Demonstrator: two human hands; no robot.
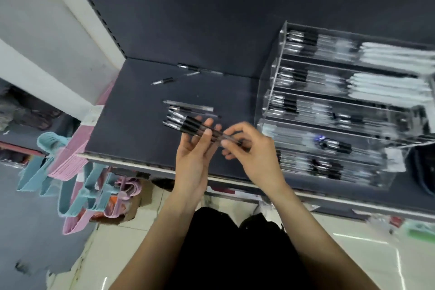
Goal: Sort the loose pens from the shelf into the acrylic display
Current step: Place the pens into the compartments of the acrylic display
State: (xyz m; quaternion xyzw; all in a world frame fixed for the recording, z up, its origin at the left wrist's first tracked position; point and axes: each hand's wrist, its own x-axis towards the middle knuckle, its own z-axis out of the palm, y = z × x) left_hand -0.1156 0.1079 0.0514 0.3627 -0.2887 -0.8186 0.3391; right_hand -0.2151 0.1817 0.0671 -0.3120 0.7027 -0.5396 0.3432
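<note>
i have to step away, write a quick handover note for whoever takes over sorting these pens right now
Left hand: holds a bundle of clear-barrelled pens with black grips across its fingers.
Right hand: pinches the far end of that bundle.
Clear acrylic tiered display: at the right on the dark shelf, its rows already hold many pens.
Left to do: a small loose pile beside the left hand, plus a few stray pens near the shelf's back wall.

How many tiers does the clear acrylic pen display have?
5 tiers, stepped from back to front: top back, second, third, fourth, lowest front. Blur and the right frame edge may hide more.
</note>
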